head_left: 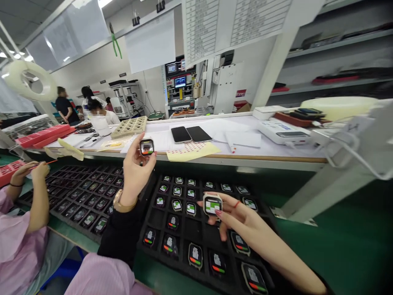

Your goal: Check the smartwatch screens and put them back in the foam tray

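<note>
Raised over the bench's front edge, my left hand (137, 174) pinches a dark smartwatch body (147, 147) whose screen faces me, with a red and green strip low on it. My right hand (238, 215) grips a light-framed smartwatch (212, 204) with a green and white screen, just above the black foam tray (158, 219). Rows of watch bodies fill many of the tray's pockets. Those at the back, such as a lit watch (177, 205), show green and white; nearer ones, such as a watch (195, 255), show a red and green strip.
A second black tray (66, 196) of watches lies to the left, by a co-worker's hands (39, 170) holding a thin red tool. On the raised shelf are two phones (190, 134), a beige pocketed tray (129, 127) and a white box with cables (282, 131). A slanted post (325, 180) stands at right.
</note>
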`<state>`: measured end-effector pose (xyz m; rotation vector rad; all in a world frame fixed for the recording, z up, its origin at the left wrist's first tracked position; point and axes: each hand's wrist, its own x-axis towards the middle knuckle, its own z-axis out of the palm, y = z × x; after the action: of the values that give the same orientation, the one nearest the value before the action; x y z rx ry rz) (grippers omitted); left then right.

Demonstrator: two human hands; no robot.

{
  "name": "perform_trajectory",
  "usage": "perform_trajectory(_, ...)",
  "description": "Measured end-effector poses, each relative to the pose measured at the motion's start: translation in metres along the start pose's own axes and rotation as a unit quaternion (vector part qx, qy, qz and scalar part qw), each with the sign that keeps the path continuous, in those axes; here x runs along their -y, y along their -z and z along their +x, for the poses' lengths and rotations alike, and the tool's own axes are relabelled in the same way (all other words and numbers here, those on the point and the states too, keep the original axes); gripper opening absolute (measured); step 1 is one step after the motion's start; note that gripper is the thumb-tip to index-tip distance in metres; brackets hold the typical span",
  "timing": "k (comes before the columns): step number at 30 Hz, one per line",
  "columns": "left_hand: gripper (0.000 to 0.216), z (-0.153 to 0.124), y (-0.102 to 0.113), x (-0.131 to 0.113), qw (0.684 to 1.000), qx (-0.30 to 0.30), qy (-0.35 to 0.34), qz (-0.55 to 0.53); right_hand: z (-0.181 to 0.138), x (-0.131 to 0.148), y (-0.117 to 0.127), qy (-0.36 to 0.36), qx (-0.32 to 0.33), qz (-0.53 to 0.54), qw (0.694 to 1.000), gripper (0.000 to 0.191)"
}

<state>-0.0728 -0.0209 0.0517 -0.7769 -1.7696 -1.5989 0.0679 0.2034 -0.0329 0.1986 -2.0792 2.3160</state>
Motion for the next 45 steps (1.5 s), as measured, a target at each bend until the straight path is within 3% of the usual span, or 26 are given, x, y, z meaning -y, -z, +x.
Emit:
perform_trajectory(11,0.066,-0.005,0.008,-0.009,1.0,0.007,-0.024,-0.013,0.002,-0.001,-0.005,0.001,0.014,0.013,1.0,0.054)
perform_trajectory(32,0.067,-0.012,0.013,0.003,1.0,0.013,-0.016,-0.018,0.005,-0.01,-0.002,-0.003,0.03,0.054,0.998,0.052)
perform_trajectory(37,0.065,-0.023,0.012,0.003,0.997,0.036,0.047,-0.052,-0.003,-0.03,0.009,-0.045,0.039,0.026,0.998,0.062)
perform_trajectory(41,0.065,-0.039,0.005,0.013,0.989,0.074,0.1,-0.079,-0.01,-0.059,0.021,-0.086,0.01,-0.017,0.996,0.069)
perform_trajectory(45,0.063,-0.056,-0.01,0.022,0.974,0.121,0.153,-0.116,-0.019,-0.089,0.028,-0.127,-0.012,-0.232,0.964,0.054)
